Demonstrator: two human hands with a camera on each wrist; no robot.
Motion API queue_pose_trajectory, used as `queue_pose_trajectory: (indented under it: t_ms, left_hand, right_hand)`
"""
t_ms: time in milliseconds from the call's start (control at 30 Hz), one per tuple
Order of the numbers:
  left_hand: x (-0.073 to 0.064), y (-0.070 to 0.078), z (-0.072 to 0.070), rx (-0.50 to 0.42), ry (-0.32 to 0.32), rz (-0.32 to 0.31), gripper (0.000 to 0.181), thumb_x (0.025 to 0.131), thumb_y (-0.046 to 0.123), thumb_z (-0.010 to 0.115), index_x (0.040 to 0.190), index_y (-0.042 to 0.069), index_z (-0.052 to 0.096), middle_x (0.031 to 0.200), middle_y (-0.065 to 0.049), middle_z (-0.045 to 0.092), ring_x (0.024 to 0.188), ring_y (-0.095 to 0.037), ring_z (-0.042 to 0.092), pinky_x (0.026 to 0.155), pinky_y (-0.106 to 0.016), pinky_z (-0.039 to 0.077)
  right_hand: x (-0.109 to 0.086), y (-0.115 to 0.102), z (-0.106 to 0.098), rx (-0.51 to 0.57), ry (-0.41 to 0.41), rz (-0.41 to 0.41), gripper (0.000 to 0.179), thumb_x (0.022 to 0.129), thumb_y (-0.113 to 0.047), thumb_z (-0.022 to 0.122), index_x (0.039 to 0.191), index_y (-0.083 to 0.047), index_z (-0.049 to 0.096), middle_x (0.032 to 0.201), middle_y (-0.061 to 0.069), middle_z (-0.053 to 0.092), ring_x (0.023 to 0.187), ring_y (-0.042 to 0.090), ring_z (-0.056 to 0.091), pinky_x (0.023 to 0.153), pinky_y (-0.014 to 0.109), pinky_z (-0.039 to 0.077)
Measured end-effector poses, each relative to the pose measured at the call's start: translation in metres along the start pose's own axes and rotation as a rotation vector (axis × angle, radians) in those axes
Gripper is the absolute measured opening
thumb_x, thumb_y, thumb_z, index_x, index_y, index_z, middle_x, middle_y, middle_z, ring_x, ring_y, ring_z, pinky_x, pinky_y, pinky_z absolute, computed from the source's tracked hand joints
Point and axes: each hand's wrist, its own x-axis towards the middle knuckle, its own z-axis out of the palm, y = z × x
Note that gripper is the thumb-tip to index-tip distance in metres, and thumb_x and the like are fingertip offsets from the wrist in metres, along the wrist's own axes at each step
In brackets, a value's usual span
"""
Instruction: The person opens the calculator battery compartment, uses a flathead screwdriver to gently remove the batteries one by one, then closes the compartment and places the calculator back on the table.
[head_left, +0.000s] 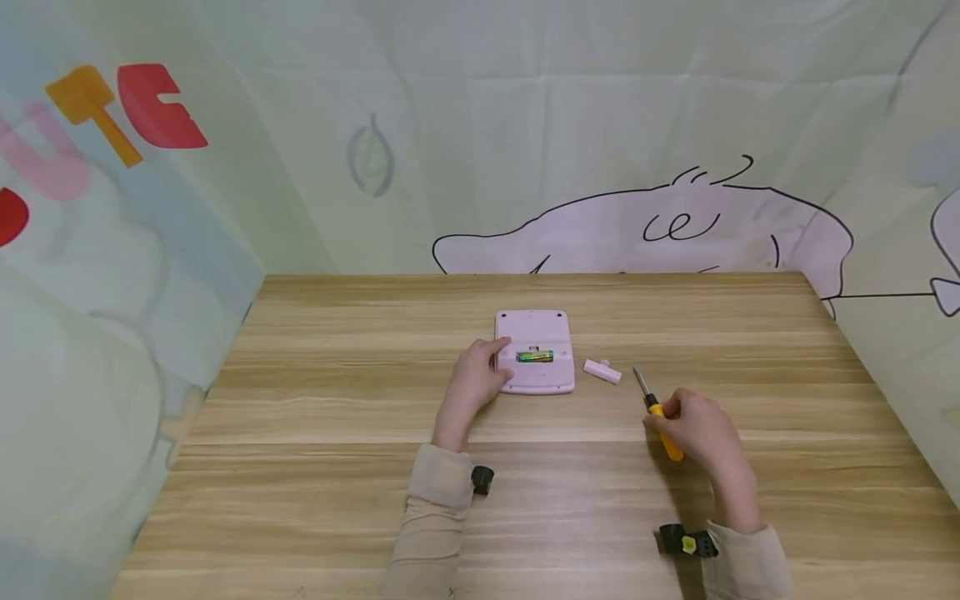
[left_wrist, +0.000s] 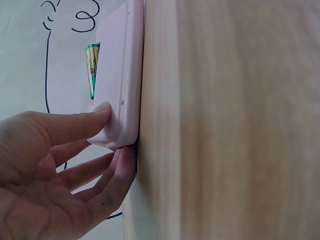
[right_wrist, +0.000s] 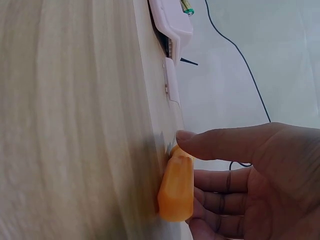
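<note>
A pink calculator lies face down on the table, its back uppermost. One green and gold battery sits in the uncovered slot; in the left wrist view the battery stands a little proud of the back. My left hand grips the calculator's left side, with thumb on its back and fingers along the edge. To the right lies a small pink battery cover. My right hand pinches the orange handle of a screwdriver, its shaft pointing away toward the cover. That handle touches or nearly touches the tabletop.
The wood-grain table extends to both sides of the hands. Behind it hangs a pale cloth backdrop with cartoon drawings, meeting the table's far edge. Black wrist devices are worn at both cuffs.
</note>
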Motion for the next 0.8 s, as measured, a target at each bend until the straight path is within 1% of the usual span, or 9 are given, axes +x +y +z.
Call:
queue_pose_trajectory:
  t_ms: [267,433,567,800]
  left_hand:
    - [0.0006,0.0,0.0008,-0.006,0.001,-0.01,0.052,0.087,0.01,0.069,0.137,0.013,0.055,0.128,-0.017,0.058,0.118,-0.029,0.056,0.102,-0.043,0.046]
    - [0.0001,-0.0002,0.0004,-0.004,0.001,-0.011,0.052,0.087,0.01,0.069,0.137,0.013,0.055,0.128,-0.017,0.058,0.118,-0.03,0.056,0.102,-0.043,0.046]
    - [-0.0002,-0.0008,0.0003,-0.009,0.003,-0.009,0.052,0.087,0.01,0.069,0.137,0.013,0.055,0.128,-0.017,0.058,0.119,-0.03,0.056,0.102,-0.043,0.047]
    - [0.0006,-0.001,0.0002,-0.01,-0.001,-0.005,0.052,0.087,0.011,0.069,0.137,0.013,0.055,0.129,-0.017,0.058,0.121,-0.031,0.055,0.103,-0.043,0.046]
  right_hand:
    - [-0.0011,0.0003,-0.0002,-0.003,0.027,-0.002,0.04,0.088,-0.036,0.065,0.096,0.003,0.061,0.081,0.013,0.063,0.067,0.019,0.053,0.054,0.027,0.04]
    - [-0.0014,0.0002,0.0014,-0.006,0.052,0.001,0.039,0.09,-0.037,0.062,0.096,0.001,0.06,0.079,0.011,0.062,0.064,0.018,0.052,0.053,0.026,0.04]
    - [-0.0009,0.0001,0.0027,-0.006,0.082,-0.005,0.039,0.091,-0.036,0.061,0.099,0.002,0.058,0.08,0.012,0.061,0.063,0.019,0.051,0.052,0.027,0.04]
    - [-0.0008,-0.0036,0.0008,-0.003,0.128,-0.007,0.04,0.091,-0.037,0.062,0.1,0.002,0.057,0.085,0.015,0.061,0.066,0.02,0.052,0.054,0.026,0.038]
